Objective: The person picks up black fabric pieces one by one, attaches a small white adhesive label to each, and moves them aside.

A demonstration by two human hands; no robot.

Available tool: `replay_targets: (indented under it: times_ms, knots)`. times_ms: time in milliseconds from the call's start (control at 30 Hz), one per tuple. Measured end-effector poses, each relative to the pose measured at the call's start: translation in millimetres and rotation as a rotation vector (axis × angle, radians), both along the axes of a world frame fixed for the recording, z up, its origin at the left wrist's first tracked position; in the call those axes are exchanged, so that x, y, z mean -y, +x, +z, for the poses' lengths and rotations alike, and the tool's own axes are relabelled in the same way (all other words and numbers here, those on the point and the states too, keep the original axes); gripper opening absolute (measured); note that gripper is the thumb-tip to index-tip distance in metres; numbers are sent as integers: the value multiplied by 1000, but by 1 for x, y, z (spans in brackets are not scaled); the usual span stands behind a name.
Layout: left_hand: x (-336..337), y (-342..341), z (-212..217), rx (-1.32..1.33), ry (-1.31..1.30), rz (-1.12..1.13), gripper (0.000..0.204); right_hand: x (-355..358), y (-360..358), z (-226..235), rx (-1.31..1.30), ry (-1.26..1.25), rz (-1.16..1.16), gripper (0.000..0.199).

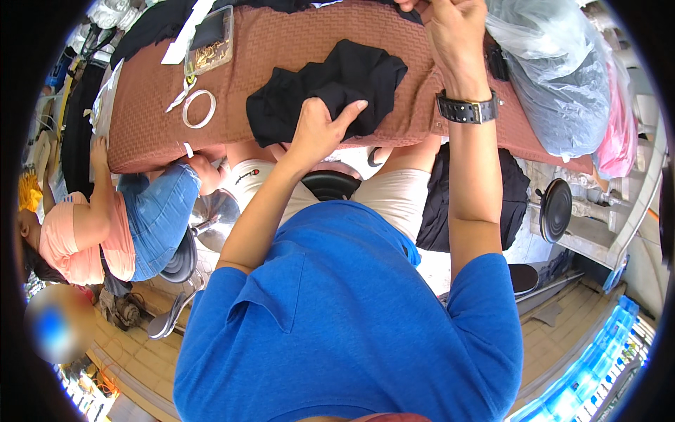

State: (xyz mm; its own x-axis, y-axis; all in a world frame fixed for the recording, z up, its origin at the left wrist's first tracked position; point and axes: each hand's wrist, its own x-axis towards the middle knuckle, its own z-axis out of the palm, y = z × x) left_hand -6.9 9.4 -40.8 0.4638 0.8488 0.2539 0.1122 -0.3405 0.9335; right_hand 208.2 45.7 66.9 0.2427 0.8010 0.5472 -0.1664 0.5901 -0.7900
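Note:
A crumpled black cloth garment (365, 77) lies on the brown textured table cover in front of me. My left hand (320, 130) is closed on its near edge, thumb stretched to the right over the fabric and the other fingers mostly hidden. Raised at the top edge of the view, my right hand (453, 28) has its fingers bent toward the left, partly cut off by the frame. Whatever it pinches cannot be made out; more black fabric (402, 11) lies right beside its fingertips. A black strap with a buckle circles my right wrist.
Left on the table are a clear plastic box (211, 49) of small gold-coloured pieces and a white ring-shaped roll (199, 109). Large filled plastic bags (562, 77) crowd the right side. Black cloth (474, 200) hangs beside my right leg. A person in peach (84, 228) sits at the left.

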Motion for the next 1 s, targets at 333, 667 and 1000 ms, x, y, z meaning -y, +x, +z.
replay_targets:
  times_ms: [333, 667, 1000]
  knots:
    - [-54, -29, -27, -138, -331, 90, 44, -64, 58, -123, 665, -314, -335, 33]
    - [-23, -33, 31, -97, 278, 340, 12, 108, 91, -180, 1292, -812, -1151, 33]
    - [-84, 12, -39, -525, 218, 165, 24, 115, 105, -211, 999, -652, -995, 34]
